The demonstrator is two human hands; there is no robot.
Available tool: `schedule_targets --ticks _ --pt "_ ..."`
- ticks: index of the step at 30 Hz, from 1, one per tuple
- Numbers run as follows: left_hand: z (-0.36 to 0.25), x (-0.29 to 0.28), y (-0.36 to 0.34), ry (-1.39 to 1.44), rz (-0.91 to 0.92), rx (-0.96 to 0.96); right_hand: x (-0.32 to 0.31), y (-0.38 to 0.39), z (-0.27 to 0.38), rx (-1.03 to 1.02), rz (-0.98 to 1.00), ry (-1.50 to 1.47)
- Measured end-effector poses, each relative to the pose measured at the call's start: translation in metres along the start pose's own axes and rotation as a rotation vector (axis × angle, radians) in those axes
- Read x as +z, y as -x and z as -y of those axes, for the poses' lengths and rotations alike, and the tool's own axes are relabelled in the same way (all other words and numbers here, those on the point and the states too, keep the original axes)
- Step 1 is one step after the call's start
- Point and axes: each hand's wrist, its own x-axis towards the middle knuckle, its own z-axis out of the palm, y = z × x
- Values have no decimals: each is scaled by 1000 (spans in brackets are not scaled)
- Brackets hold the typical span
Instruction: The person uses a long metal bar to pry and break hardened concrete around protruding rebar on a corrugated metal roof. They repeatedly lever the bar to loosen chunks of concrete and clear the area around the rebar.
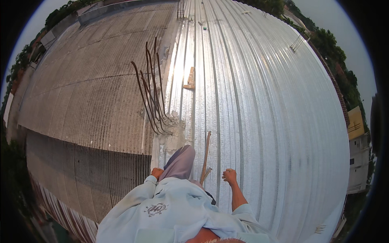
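Beside my raised, trousered left leg (pixel 181 160), my left hand (pixel 157 173) is closed and close against the cloth; nothing shows in it, though its fingers are partly hidden. My right hand (pixel 229 175) is held out over the shiny metal roof (pixel 259 121) as a loose fist, and I see nothing in it. Between the leg and this hand, a thin brown stick (pixel 207 150) lies along the roof ribs, with a shorter brown piece (pixel 207 173) beside its lower end.
Bent rusty rebar (pixel 149 89) rises from a rough concrete stub (pixel 175 135) ahead on the left. Weathered corrugated roofing (pixel 89 85) spreads left, dropping to a lower roof (pixel 89 172). Brown wood-like pieces (pixel 189 79) lie ahead. More rebar (pixel 298 42) stands near the right roof edge.
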Motion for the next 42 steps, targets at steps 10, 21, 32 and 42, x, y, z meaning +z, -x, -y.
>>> schedule_targets --ticks 10,21,32,42 --pt "-44 -21 -21 -71 -82 123 -25 31 -124 355 34 95" --pt "-59 17 4 92 -137 7 -18 15 -1 84 8 65" --pt "0 41 11 18 -138 -187 -100 -89 50 76 223 60" --pt "-164 -24 -74 666 -311 -129 -99 -162 130 105 62 185"
